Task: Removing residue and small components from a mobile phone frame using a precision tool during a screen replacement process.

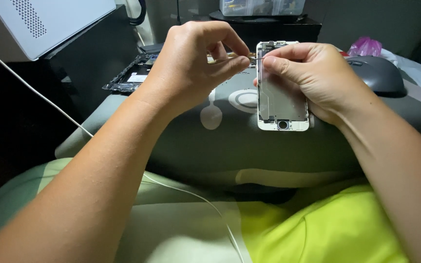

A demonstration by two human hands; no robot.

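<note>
While steadied, phone panel [282, 100] between hands

A phone frame [282, 90] lies on a padded cushion [220, 141] that rests across the person's lap. The right hand [313, 78] holds the frame from its right side, and the left hand [196, 63] sits just left of its top edge, the fingertips of both hands meeting there. A computer mouse [378, 73] lies right of the frame, behind the right hand. An opened phone body [132, 75] lies behind the left hand. A cable [40, 97] runs from the far left down across the lap
</note>
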